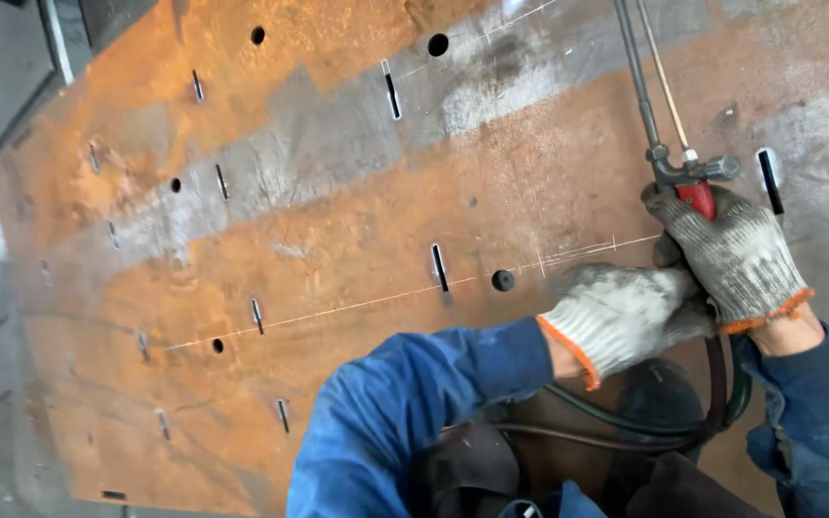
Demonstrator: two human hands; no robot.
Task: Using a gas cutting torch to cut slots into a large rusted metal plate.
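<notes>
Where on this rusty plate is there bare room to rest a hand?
The rusty steel plate is bare between its slots and round holes; the widest patch lies left of the slot and hole. At lower right it is crowded: left hand and right hand grip the cutting torch, with hoses below.

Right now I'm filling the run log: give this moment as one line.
left hand: gloved, gripping torch handle | right hand: gloved, at red valve | cutting torch: over rusty steel plate | hoses: trailing below
</notes>
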